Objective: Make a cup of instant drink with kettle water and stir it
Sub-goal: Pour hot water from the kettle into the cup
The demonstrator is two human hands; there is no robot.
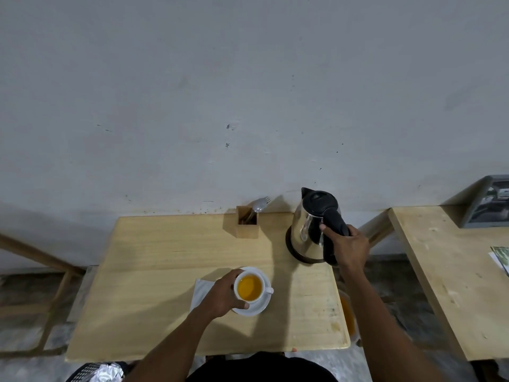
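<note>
A white cup [250, 287] full of orange-yellow drink stands on a white saucer [261, 306] near the middle of the wooden table [154, 271]. My left hand [224, 295] wraps around the cup's left side. At the table's back right, a steel kettle [309, 230] with a black lid sits on its black base. My right hand [348, 246] is closed around the kettle's black handle. A wooden holder [247, 226] with a spoon and a fork [259, 206] stands by the wall, left of the kettle.
A white napkin [199, 292] lies under the saucer's left side. A second wooden table [454, 271] stands to the right with a grey box [487, 202] on it. An orange-filled container [347, 317] sits on the floor between the tables. A wall rises right behind.
</note>
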